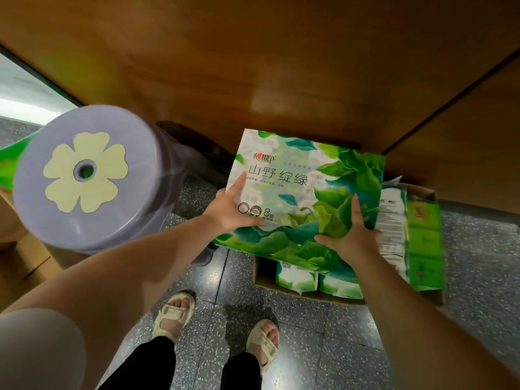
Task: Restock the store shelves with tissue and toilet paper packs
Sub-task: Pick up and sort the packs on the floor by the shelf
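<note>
I hold a flat tissue pack (304, 175) printed with green leaves and Chinese lettering, tilted up toward me above a cardboard box. My left hand (233, 206) grips its lower left corner, fingers spread on the face. At the lower right edge, my right hand (349, 232) clasps the pack. The open cardboard box (427, 296) sits on the floor below, with more green and white tissue packs (318, 280) standing inside it.
A purple plastic stool (84, 178) with a pale flower on its seat stands at my left. A wooden panel wall (253, 66) rises just behind the box. More cardboard (25, 260) lies at far left. My sandalled feet (219, 330) stand on speckled grey tiles.
</note>
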